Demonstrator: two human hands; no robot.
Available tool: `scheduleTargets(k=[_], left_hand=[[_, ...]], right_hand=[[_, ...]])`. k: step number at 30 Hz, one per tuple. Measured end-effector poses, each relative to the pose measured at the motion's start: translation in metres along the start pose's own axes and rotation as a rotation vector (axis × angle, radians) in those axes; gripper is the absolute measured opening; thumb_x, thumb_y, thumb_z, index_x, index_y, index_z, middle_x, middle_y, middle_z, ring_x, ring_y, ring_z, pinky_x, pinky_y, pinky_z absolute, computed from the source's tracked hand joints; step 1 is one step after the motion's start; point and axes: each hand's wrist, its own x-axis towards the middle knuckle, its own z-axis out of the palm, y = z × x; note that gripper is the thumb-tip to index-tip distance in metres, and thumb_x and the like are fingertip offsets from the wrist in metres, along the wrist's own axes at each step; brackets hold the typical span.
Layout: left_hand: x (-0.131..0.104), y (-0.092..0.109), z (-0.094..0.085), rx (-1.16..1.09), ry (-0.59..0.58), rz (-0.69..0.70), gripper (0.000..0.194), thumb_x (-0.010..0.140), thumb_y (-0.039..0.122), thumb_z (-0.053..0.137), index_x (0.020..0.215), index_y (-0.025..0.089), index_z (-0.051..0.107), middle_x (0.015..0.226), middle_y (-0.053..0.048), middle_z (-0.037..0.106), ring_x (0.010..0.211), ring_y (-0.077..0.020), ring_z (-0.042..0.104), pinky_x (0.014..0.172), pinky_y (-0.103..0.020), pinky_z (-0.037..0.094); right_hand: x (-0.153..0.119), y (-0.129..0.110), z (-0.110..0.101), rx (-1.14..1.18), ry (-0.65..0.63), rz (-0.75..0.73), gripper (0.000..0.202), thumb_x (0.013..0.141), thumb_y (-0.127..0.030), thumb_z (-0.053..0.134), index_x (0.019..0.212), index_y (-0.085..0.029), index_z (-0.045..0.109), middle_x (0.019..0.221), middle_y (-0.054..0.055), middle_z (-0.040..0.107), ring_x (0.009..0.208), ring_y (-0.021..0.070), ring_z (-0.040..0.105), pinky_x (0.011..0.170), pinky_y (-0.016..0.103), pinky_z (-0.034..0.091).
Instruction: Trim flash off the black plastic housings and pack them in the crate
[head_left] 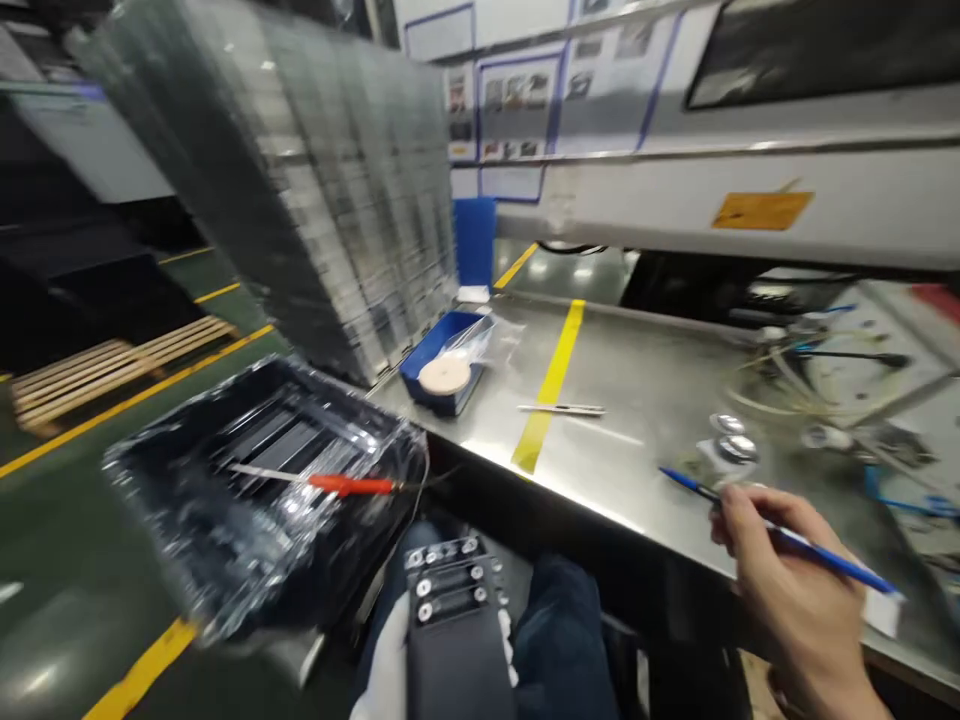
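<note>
Right hand pinches blue pen above bench edge; left hand clasps black part between knees.

Glare on metal, blurred edges.

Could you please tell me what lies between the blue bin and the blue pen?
Between the blue bin and the blue pen in the right hand, a slim silver tool lies across a yellow tape strip on the bench, in the head view.
</note>
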Motion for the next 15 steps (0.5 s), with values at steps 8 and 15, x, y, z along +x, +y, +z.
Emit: scheduleTargets(k=[8,15], left_hand=[[0.0,-0.021,0.012,-0.251,-0.079,-0.152,0.049,0.092,0.051,0.052,0.107,0.01,0.074,0.102,-0.01,0.077,0.1,-0.0244,0.068,0.103,-0.036,0.04],[-0.01,-0.018,0.012,-0.314,-0.057,-0.183,0.04,0.09,0.045,0.059,0.103,0.013,0.078,0.099,-0.001,0.08,0.092,-0.0141,0.071,0.094,-0.025,0.044]], right_hand=[[-0.103,-0.045,0.015,0.205,-0.562,-0.524,0.011,0.095,-0.025,0.062,0.103,-0.023,0.07,0.09,0.003,0.077,0.075,0.0156,0.075,0.068,0.02,0.06],[-0.124,-0.06,0.033,0.274,-0.606,-0.522,0.013,0.092,-0.013,0.063,0.102,-0.021,0.068,0.087,0.005,0.074,0.075,0.0163,0.072,0.069,0.025,0.058]])
